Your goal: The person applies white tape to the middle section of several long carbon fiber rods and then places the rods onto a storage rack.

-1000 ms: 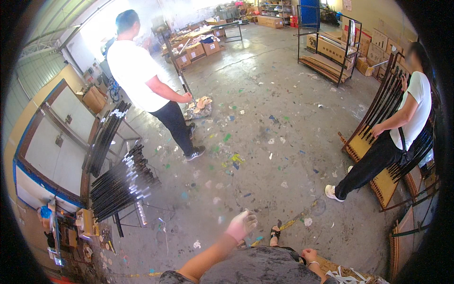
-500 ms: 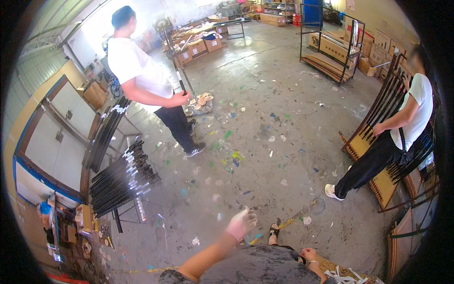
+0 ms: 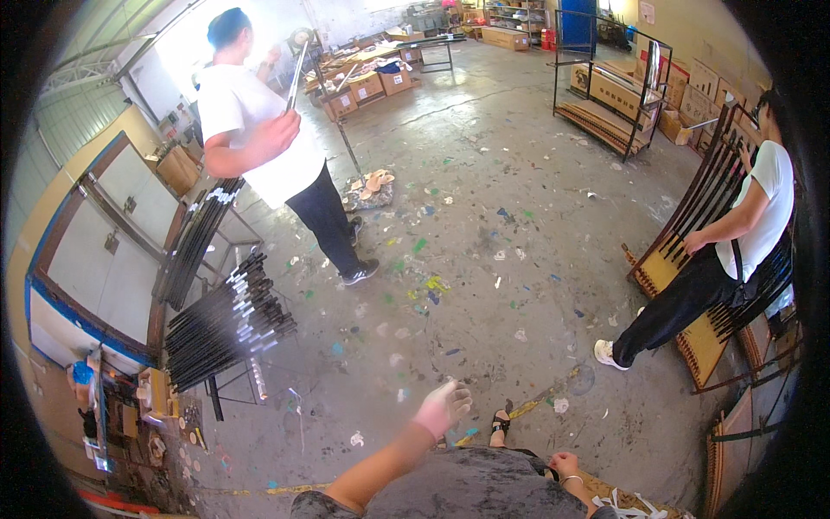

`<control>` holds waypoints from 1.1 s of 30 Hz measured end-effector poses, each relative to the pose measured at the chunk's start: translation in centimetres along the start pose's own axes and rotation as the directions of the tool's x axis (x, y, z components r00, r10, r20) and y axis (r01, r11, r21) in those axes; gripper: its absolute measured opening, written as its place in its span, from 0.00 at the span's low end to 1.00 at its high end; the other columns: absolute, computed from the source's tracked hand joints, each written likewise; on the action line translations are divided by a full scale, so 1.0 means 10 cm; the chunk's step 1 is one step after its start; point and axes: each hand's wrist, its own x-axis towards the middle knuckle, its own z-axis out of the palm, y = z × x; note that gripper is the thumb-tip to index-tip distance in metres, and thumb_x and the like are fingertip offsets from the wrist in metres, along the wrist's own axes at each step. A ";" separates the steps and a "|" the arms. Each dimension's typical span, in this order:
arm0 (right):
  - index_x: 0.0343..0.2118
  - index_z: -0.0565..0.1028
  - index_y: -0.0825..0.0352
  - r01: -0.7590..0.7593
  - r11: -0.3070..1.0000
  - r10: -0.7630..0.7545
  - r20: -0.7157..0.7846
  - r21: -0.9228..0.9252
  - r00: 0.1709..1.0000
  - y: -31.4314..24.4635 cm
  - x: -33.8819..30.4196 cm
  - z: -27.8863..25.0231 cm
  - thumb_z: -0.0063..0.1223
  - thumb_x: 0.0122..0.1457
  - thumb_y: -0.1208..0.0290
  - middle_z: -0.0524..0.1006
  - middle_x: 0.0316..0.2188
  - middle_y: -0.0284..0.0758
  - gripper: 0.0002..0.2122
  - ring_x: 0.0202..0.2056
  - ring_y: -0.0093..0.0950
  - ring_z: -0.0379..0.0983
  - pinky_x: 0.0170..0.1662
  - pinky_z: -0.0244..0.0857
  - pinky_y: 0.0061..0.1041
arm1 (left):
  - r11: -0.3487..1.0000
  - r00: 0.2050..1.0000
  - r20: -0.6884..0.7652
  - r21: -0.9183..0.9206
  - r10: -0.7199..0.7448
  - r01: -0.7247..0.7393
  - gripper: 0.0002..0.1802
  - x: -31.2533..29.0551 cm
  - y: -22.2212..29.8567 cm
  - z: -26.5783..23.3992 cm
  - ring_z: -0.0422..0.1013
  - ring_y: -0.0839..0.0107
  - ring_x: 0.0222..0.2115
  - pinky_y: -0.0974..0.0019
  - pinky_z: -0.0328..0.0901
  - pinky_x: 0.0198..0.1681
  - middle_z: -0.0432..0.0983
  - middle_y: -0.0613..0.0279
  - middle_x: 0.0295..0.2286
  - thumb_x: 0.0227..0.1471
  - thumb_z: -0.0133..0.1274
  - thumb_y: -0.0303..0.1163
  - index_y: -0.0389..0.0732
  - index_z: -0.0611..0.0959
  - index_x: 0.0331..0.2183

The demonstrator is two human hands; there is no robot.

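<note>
My left hand (image 3: pixel 444 408) is held out in front of my body, over the floor. A pale covering wraps its palm, and its bare fingers are curled in with nothing visible in them. Low beside my right hip is my right hand (image 3: pixel 565 464), a light band round its wrist. Its fingers are bent closed and no object shows in them. The nearest things to it are a brown board-like surface (image 3: pixel 596 486) and white strips (image 3: pixel 638 504). My sandalled foot (image 3: pixel 501 422) shows between the hands.
At the left a person (image 3: pixel 259 156) raises a thin rod (image 3: pixel 297 76) beside racks of black rods (image 3: pixel 226 324). Another person (image 3: pixel 743 216) at the right handles dark rods on a slanted rack (image 3: pixel 683 337). Behind stand a metal frame rack (image 3: pixel 610 91) and cardboard boxes (image 3: pixel 367 86). Scraps litter the floor (image 3: pixel 484 303).
The person at the left has swung the rod and forearm upward, from waist to chest height. The person at the right has turned their head toward the rack. My hands have hardly moved.
</note>
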 end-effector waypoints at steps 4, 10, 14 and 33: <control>0.26 0.77 0.71 -0.007 0.999 0.008 0.008 -0.037 1.000 -0.02 0.02 -0.01 0.54 0.48 0.70 0.76 0.18 0.35 0.08 0.18 0.23 0.70 0.22 0.64 0.22 | 0.995 0.988 0.134 0.050 0.076 -0.083 0.19 0.05 -0.07 -0.15 0.65 0.62 0.42 0.63 0.63 0.42 0.67 0.52 0.44 0.58 0.42 0.42 0.37 0.69 0.44; 0.27 0.75 0.73 -0.024 0.997 0.025 0.020 -0.075 0.999 0.02 0.06 -0.03 0.52 0.52 0.76 0.75 0.18 0.37 0.05 0.19 0.26 0.72 0.24 0.67 0.24 | 0.949 0.974 0.140 0.238 0.176 -0.205 0.19 -0.24 0.19 0.17 0.69 0.63 0.33 0.61 0.67 0.36 0.70 0.55 0.35 0.55 0.47 0.41 0.39 0.69 0.43; 0.26 0.75 0.74 -0.047 0.994 0.049 0.010 -0.102 0.999 0.00 0.00 -0.05 0.52 0.51 0.75 0.75 0.19 0.36 0.06 0.20 0.26 0.72 0.25 0.69 0.24 | 0.923 0.972 0.106 0.307 0.208 -0.231 0.17 -0.36 0.58 0.45 0.71 0.63 0.31 0.62 0.68 0.33 0.72 0.55 0.32 0.56 0.45 0.39 0.38 0.68 0.43; 0.25 0.78 0.70 0.019 0.971 -0.016 0.017 -0.237 1.000 -0.11 -0.20 -0.04 0.53 0.47 0.68 0.76 0.17 0.33 0.10 0.17 0.23 0.70 0.22 0.63 0.24 | 0.934 0.985 0.091 0.316 0.146 -0.167 0.18 -0.18 0.32 0.21 0.71 0.68 0.31 0.69 0.67 0.32 0.72 0.55 0.35 0.57 0.43 0.39 0.36 0.68 0.44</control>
